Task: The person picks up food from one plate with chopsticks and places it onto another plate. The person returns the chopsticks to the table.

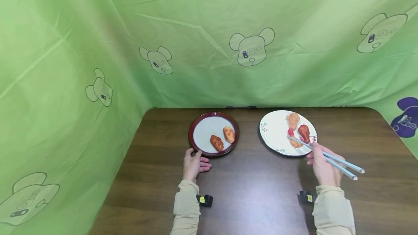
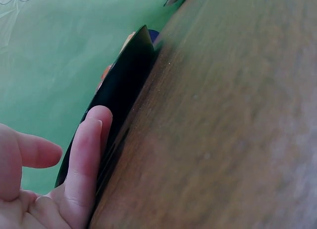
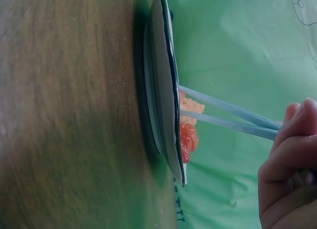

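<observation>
My left hand (image 1: 193, 163) holds the near left rim of a brown-rimmed plate (image 1: 213, 114); the left wrist view shows thumb and fingers on either side of the rim. On this plate lie a browned wing piece (image 1: 217, 143) and a paler golden one (image 1: 229, 134). Pale blue chopsticks (image 1: 343, 161) are gripped in my right hand (image 1: 327, 164). Their tips reach, spread apart, over a golden, red-ended piece (image 1: 296, 141) on the white plate (image 1: 272, 137); whether they pinch it I cannot tell. Beside it are a reddish drumstick (image 1: 304, 132) and a crusty fried piece (image 1: 292, 119).
Both plates stand on a brown wooden table (image 1: 241, 184), a gap between them. Green cloth (image 1: 202, 82) with bear-head drawings hangs behind the table and along its left side. Each wrist wears a black device, such as the left one (image 1: 205, 200).
</observation>
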Demonstrator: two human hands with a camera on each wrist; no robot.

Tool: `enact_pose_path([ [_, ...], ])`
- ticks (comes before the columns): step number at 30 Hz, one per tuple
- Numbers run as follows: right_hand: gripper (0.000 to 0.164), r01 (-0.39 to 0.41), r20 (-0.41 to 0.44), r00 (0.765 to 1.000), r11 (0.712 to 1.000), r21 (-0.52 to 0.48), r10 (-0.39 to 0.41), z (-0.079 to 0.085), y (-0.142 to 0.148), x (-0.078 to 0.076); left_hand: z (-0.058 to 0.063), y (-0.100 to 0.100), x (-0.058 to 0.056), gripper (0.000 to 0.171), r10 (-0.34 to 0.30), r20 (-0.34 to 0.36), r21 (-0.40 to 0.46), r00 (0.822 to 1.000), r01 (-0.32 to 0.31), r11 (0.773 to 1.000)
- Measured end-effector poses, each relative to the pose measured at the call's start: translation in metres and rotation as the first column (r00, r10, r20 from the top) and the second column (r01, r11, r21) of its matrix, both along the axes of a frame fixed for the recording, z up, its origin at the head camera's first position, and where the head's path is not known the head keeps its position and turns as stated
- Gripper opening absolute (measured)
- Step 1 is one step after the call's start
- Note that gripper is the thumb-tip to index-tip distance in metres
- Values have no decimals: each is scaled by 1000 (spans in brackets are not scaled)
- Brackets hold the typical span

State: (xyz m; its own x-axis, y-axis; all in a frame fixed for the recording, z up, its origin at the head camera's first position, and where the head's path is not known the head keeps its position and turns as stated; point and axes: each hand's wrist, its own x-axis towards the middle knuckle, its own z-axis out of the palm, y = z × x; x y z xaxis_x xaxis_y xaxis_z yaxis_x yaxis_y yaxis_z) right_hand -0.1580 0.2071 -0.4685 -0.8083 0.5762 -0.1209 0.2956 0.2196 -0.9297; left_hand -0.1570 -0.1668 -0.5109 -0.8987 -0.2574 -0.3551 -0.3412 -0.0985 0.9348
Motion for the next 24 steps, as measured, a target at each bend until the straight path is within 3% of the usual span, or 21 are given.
enact_pose_path([
  [13, 17, 23, -9, 1000, 990, -136, -24, 2, 10, 3, -2, 2, 0, 58, 5, 21, -3, 1000, -5, 1000],
  [16, 20, -8, -3, 1000, 994, -105, 7, 3, 10, 3, -2, 1, 0, 58, 6, 18, -3, 1000, -6, 1000],
  [24, 46, -95, 18, 995, 990, 107, 94, 5, -2, 0, -1, 0, 0, 59, 3, 15, -21, 1000, -3, 1000],
])
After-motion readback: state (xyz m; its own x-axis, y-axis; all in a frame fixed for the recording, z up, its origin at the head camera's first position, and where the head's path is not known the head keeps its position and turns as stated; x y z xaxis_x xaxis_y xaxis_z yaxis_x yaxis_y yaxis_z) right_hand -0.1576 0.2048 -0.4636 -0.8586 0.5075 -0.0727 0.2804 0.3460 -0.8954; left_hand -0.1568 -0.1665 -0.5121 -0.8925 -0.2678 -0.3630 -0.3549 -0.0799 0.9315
